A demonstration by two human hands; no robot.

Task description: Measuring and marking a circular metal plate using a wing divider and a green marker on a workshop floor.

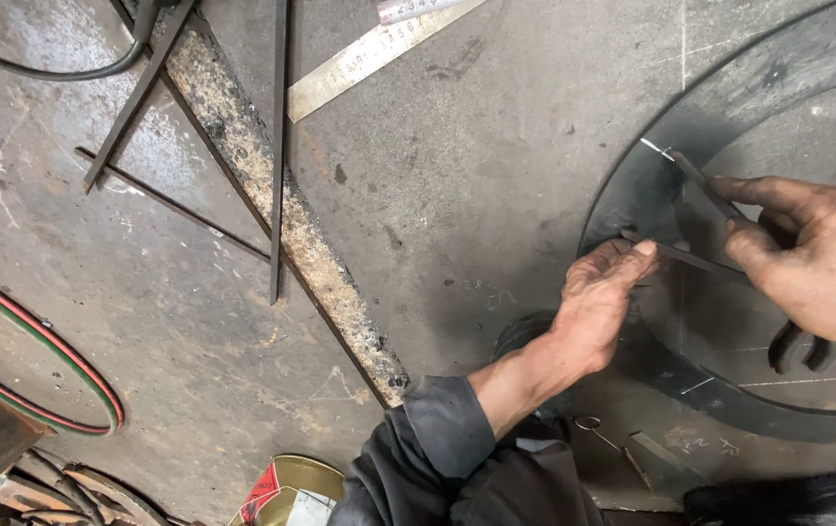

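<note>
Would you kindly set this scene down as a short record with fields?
Setting: steel plate on a workshop floor
Left hand: fingertips press one leg of the dividers
Right hand: grips the dividers' other leg, tip on the dark ring
Nearby: metal ruler, rusty bar, red and green hoses, tin can

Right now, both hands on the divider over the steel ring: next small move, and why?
Probably swing the far leg a little along the arc. The left hand pins one thin leg of the divider on the plate, the right hand pinches the other, and its bright tip sits at the dark ring edge, beside a chalk line. Whether the tip touches metal is unclear.
</note>
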